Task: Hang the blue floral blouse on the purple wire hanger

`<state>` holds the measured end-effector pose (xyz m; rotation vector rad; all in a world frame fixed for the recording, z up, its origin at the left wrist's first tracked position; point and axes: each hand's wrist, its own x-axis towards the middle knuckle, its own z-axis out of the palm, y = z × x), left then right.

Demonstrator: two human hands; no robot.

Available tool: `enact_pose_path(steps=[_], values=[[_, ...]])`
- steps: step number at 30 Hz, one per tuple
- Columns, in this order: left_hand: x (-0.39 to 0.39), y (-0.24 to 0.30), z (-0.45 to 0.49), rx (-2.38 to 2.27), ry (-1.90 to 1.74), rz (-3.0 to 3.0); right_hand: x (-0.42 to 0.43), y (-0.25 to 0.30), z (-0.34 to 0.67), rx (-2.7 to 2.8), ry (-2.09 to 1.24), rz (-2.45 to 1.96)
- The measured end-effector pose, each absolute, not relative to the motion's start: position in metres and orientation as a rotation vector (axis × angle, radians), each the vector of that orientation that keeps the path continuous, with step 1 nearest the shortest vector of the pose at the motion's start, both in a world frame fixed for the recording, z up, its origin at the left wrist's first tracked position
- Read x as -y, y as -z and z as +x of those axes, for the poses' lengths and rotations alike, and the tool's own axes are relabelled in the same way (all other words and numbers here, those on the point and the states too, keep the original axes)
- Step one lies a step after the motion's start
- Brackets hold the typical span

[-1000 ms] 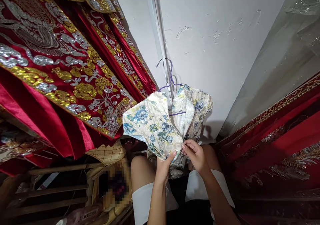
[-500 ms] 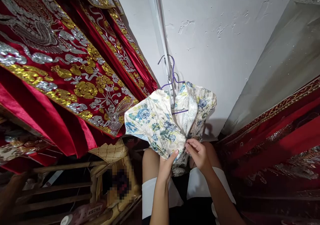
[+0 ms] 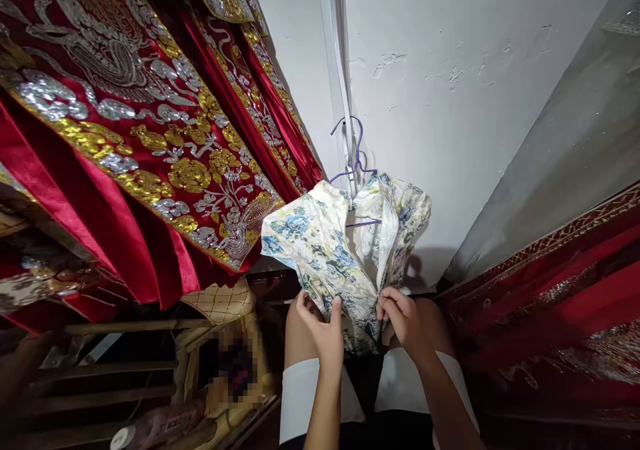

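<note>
A cream floral garment [image 3: 330, 250] with blue and yellow flowers hangs on a purple wire hanger [image 3: 356, 160] hooked over a white strip on the wall. My left hand [image 3: 320, 330] pinches the garment's left front panel near its lower edge. My right hand [image 3: 407, 320] pinches the right front edge beside the open slit. Both hands sit low, just above my knees in white shorts [image 3: 310, 397].
Red robes with gold and silver embroidery [image 3: 150, 143] hang at the left. More red embroidered cloth [image 3: 550, 303] and a grey sheer cover [image 3: 575, 123] hang at the right. A quilted gold bag [image 3: 215, 303] and wooden slats [image 3: 125, 370] lie lower left. The white wall [image 3: 450, 70] stands behind.
My hands have moved apart, spreading the two front edges of the floral garment. My view has shifted a little to the left.
</note>
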<state>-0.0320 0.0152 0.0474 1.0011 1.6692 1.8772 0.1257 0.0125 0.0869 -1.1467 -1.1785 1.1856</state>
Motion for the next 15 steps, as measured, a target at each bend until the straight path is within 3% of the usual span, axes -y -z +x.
enact_pose_path(steps=[2, 5, 7, 15], values=[[-0.012, -0.046, -0.027, -1.666, -1.941, 1.189, -0.014, -0.086, 0.125, 1.171, -1.212, -1.127], [-0.009, -0.048, -0.018, -1.390, -1.652, 1.484, -0.014, -0.084, 0.121, 1.175, -1.248, -1.105], [-0.008, -0.051, -0.011, -1.242, -1.478, 1.504, -0.014, -0.082, 0.120, 1.213, -1.260, -1.076], [-0.008, -0.069, -0.007, -1.207, -1.404, 1.504, -0.010, -0.088, 0.115, 1.217, -1.247, -1.013]])
